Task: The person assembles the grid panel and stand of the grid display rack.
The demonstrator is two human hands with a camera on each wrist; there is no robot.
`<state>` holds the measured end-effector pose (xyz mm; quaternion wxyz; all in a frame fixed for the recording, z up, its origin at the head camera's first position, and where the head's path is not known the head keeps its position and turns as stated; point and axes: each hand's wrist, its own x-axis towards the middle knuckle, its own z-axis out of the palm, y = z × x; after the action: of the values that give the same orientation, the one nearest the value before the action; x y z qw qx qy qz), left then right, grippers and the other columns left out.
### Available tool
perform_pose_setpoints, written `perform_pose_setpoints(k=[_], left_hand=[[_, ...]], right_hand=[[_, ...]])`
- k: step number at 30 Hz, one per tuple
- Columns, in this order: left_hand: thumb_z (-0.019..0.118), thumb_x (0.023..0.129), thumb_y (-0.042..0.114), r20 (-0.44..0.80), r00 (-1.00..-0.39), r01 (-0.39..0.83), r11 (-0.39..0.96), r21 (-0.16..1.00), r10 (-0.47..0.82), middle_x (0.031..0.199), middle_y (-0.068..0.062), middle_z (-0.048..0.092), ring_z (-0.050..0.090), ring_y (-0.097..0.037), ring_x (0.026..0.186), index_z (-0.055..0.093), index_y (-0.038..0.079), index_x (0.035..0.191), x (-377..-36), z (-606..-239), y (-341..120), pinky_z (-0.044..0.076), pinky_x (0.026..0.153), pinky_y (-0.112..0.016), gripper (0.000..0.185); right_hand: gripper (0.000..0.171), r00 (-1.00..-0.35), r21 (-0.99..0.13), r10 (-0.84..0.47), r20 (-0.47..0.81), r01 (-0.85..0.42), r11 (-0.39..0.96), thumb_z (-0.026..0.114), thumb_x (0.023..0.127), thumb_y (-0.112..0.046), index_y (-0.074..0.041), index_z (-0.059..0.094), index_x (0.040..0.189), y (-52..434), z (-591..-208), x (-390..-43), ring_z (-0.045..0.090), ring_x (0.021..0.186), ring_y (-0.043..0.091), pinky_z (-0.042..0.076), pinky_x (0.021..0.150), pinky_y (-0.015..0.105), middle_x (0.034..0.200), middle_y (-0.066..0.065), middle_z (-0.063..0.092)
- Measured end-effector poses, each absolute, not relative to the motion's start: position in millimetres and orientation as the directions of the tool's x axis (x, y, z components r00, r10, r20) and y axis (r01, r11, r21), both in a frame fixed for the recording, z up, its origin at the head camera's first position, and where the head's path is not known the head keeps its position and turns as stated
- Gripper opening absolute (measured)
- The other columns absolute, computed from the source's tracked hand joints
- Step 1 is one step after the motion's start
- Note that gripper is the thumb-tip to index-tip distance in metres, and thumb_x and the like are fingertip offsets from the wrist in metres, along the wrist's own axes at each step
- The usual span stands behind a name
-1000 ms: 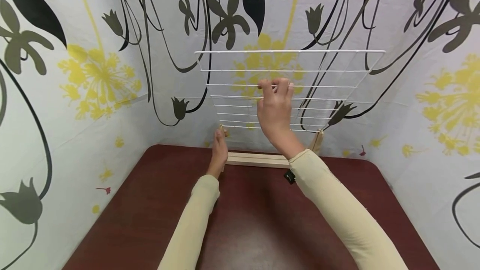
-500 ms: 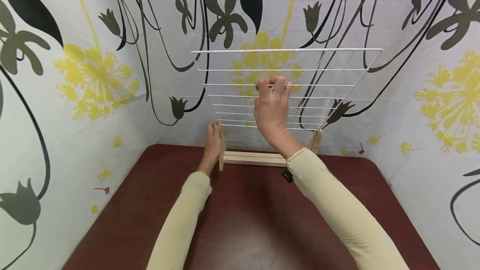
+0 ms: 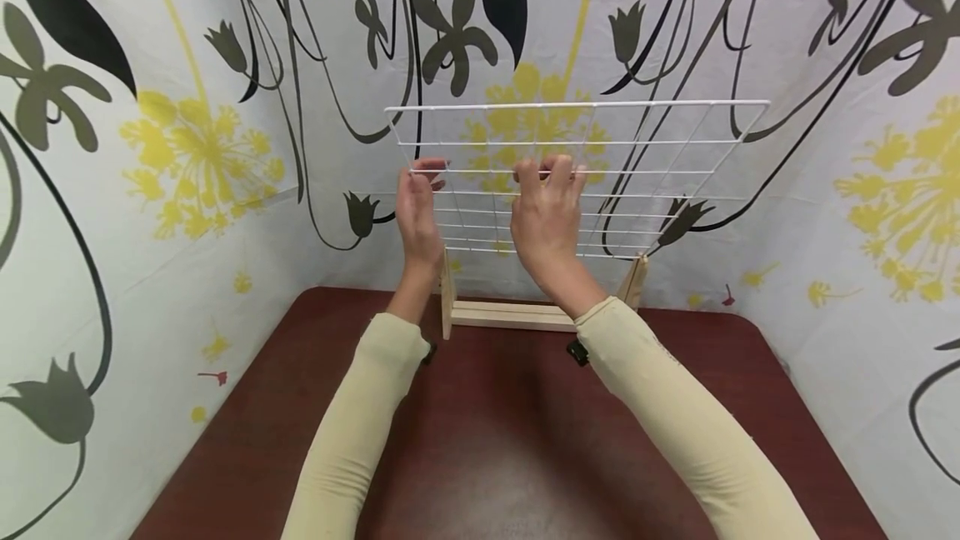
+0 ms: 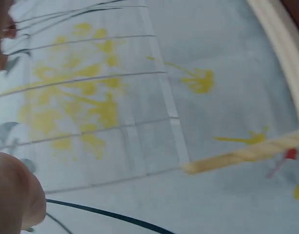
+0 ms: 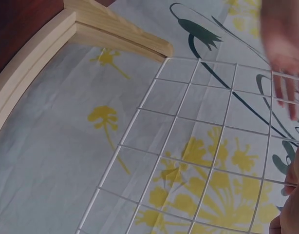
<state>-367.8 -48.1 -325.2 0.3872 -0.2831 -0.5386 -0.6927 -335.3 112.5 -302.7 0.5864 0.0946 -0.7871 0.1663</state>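
Observation:
A white wire grid panel (image 3: 577, 105) leans up and away, its lower corners at the two uprights of a pale wooden stand (image 3: 513, 317). My right hand (image 3: 547, 211) grips the panel near its middle, fingers hooked over a crosswise wire. At the panel's left edge is my left hand (image 3: 420, 211), with its fingers reaching toward the wires. In the right wrist view this left hand (image 5: 286, 53) is blurred, its fingers extended across the grid. A wooden upright (image 4: 247, 151) meets the panel's corner in the left wrist view.
The stand sits at the back of a dark red-brown table (image 3: 480, 457). Close behind and on both sides hangs white cloth (image 3: 300, 132) printed with flowers. Small black devices (image 3: 578, 352) show at the wrists, below the cream sleeves (image 3: 675, 407).
My left hand has let go of the stand's left upright and risen to the panel's left edge. The right hand keeps its grip, and the panel stays nearly where it was.

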Motion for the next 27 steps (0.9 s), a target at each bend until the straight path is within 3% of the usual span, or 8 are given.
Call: perform_pose_setpoints(k=[5,8,10,12,17,20,23,27], left_hand=[[0.038,0.116,0.042,0.767,-0.579,0.815,-0.150,0.560,-0.276,0.109,-0.008,0.076,0.072,-0.021,0.107,0.069,0.004,0.114,-360,-300,-45,0.057,0.094,-0.044,0.050],[0.033,0.117,0.027,0.724,-0.624,0.780,-0.170,0.602,-0.295,0.095,0.002,0.079,0.075,-0.019,0.091,0.074,0.006,0.101,-358,-293,-47,0.060,0.082,-0.036,0.049],[0.033,0.118,0.028,0.697,-0.653,0.756,-0.187,0.628,-0.296,0.088,0.005,0.079,0.076,-0.018,0.084,0.076,0.009,0.094,-357,-291,-48,0.060,0.077,-0.032,0.053],[0.033,0.118,0.034,0.682,-0.671,0.739,-0.197,0.644,-0.291,0.084,0.007,0.078,0.076,-0.017,0.079,0.076,0.010,0.090,-356,-290,-49,0.060,0.074,-0.030,0.056],[0.037,0.113,0.049,0.673,-0.686,0.727,-0.213,0.653,-0.277,0.082,0.004,0.079,0.077,-0.015,0.075,0.075,0.011,0.087,-358,-290,-55,0.061,0.071,-0.030,0.059],[0.039,0.109,0.055,0.677,-0.687,0.726,-0.203,0.657,-0.265,0.082,0.002,0.079,0.078,-0.015,0.074,0.076,0.010,0.088,-360,-290,-57,0.062,0.071,-0.034,0.062],[0.038,0.105,0.060,0.678,-0.693,0.720,-0.191,0.667,-0.244,0.084,0.002,0.080,0.078,-0.015,0.075,0.077,0.008,0.091,-360,-290,-59,0.063,0.074,-0.039,0.066],[0.037,0.102,0.064,0.672,-0.712,0.702,-0.190,0.686,-0.206,0.086,0.004,0.079,0.078,-0.014,0.077,0.078,0.007,0.096,-360,-288,-59,0.063,0.079,-0.046,0.071]], right_hand=[[0.043,-0.301,-0.161,0.055,0.952,-0.341,0.926,0.058,0.079,0.015,-0.015,0.049,0.109,114,-304,-334,0.049,0.100,0.043,0.054,0.062,0.046,0.111,0.016,0.046],[0.042,-0.299,-0.159,0.054,0.953,-0.341,0.926,0.058,0.080,0.015,-0.015,0.050,0.108,114,-305,-332,0.050,0.098,0.042,0.054,0.059,0.046,0.110,0.016,0.046],[0.042,-0.302,-0.153,0.046,0.952,-0.343,0.927,0.058,0.081,0.015,-0.015,0.051,0.108,115,-305,-331,0.050,0.097,0.042,0.055,0.060,0.047,0.109,0.015,0.046],[0.041,-0.316,-0.143,0.024,0.948,-0.356,0.924,0.059,0.082,0.014,-0.015,0.052,0.110,117,-304,-328,0.051,0.098,0.043,0.059,0.070,0.052,0.110,0.016,0.047],[0.040,-0.409,-0.120,-0.076,0.909,-0.434,0.893,0.068,0.089,0.002,-0.015,0.054,0.123,124,-303,-319,0.052,0.108,0.046,0.056,0.089,0.057,0.122,0.020,0.047],[0.047,-0.435,-0.099,-0.132,0.891,-0.470,0.877,0.072,0.094,-0.009,-0.019,0.053,0.136,132,-303,-311,0.053,0.115,0.046,0.057,0.082,0.056,0.135,0.021,0.046],[0.055,-0.383,-0.030,-0.168,0.908,-0.461,0.887,0.072,0.097,-0.020,-0.027,0.047,0.146,140,-305,-302,0.058,0.118,0.046,0.059,0.066,0.055,0.144,0.019,0.048],[0.052,-0.222,0.038,-0.149,0.963,-0.439,0.898,0.068,0.097,-0.028,-0.026,0.044,0.143,156,-307,-288,0.068,0.108,0.040,0.051,0.045,0.048,0.139,0.019,0.056]])
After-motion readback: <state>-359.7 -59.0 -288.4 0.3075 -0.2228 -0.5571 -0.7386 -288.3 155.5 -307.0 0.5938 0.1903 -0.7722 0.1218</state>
